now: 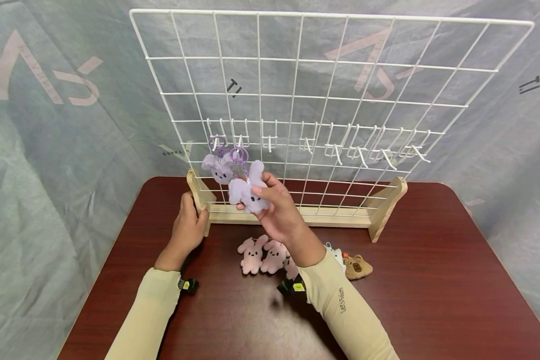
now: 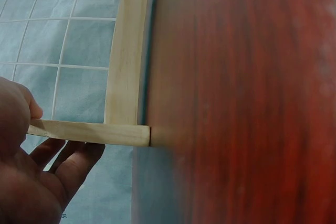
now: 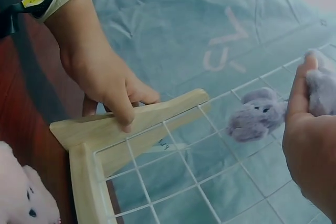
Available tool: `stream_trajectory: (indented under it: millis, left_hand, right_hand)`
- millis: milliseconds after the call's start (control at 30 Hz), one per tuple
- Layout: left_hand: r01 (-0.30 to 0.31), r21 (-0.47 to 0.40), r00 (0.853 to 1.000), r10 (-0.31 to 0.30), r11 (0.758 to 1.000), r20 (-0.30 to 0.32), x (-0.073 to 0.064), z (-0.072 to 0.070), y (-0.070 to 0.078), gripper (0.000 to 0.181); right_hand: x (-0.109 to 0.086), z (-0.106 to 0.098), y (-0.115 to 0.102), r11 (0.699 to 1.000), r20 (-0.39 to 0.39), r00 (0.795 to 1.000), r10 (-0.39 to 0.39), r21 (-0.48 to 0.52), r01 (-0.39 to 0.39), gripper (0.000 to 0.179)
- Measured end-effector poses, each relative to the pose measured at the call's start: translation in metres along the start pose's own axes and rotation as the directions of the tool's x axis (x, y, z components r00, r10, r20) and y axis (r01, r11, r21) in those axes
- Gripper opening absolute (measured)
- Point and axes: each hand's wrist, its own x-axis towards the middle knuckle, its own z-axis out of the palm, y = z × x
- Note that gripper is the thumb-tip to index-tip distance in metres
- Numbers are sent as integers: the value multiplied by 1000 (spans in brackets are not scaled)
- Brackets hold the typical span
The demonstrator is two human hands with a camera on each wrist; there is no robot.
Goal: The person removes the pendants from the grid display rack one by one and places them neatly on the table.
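My right hand [image 1: 282, 212] pinches a lilac bunny plush keychain [image 1: 240, 190] in front of the white wire grid rack [image 1: 292, 93]. Its purple ring [image 1: 239, 154] is at the second hook from the left; whether it hangs on the hook I cannot tell. Another lilac bunny keychain [image 1: 221, 171] hangs from the leftmost hook, and the right wrist view shows it close to my fingers. At the rack's left end, my left hand [image 1: 185, 230] grips the wooden side foot [image 2: 89, 132], thumb on one face and fingers on the other.
Several pink bunny plushes [image 1: 252, 257] lie on the dark red table [image 1: 432, 300] before the rack, partly behind my right forearm. Right of it are a white plush [image 1: 337, 256] and a brown one [image 1: 358, 268]. More white hooks [image 1: 363, 157] stick out toward me along the grid.
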Motion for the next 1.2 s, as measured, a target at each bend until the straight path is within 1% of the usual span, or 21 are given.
stream_trajectory:
  millis: [67,200,300,400,467,567,633,800,967,1067,1200]
  left_hand:
    - [1,1,1000,-1,1000,1,0,0,0,46]
    - [1,-2,1000,-1,1000,-3,0,1,0,46]
    - [3,-6,1000,-3,1000,-2,0,0,0,46]
    - [9,-8,1000,-9,1000,3,0,0,1,46]
    - [16,-8,1000,-16,1000,7,0,0,0,47]
    - [26,-3,1000,-26,1000,12,0,0,-1,47]
    - [31,-3,999,-31,1000,13,0,0,-1,47]
    - [26,-4,1000,-26,1000,10,1,0,-1,48]
    - [17,-2,1000,-17,1000,6,1,0,0,48]
    - [23,-2,1000,-23,1000,8,1,0,0,48]
    - [28,-2,1000,-28,1000,15,1,0,-1,49]
  right_hand:
    - [-1,3,-2,1000,4,1000,3,-17,-3,27]
    - [-1,8,-6,999,73,997,-2,-38,5,44]
    - [-3,11,-9,997,125,992,-27,-65,36,62]
    - [-5,14,-13,994,183,981,-63,-80,79,74]
    - [-6,16,-15,992,230,970,-84,-75,104,76]
    - [-7,19,-17,992,286,954,-92,-51,111,74]
    - [-8,20,-18,993,299,951,-83,-50,102,73]
    - [-11,22,-17,996,281,958,-51,-59,70,69]
    - [-14,22,-12,997,257,965,-42,-57,58,65]
    - [-17,22,-9,996,218,976,-31,-76,48,60]
    - [-20,21,-5,992,134,991,-17,-125,34,47]
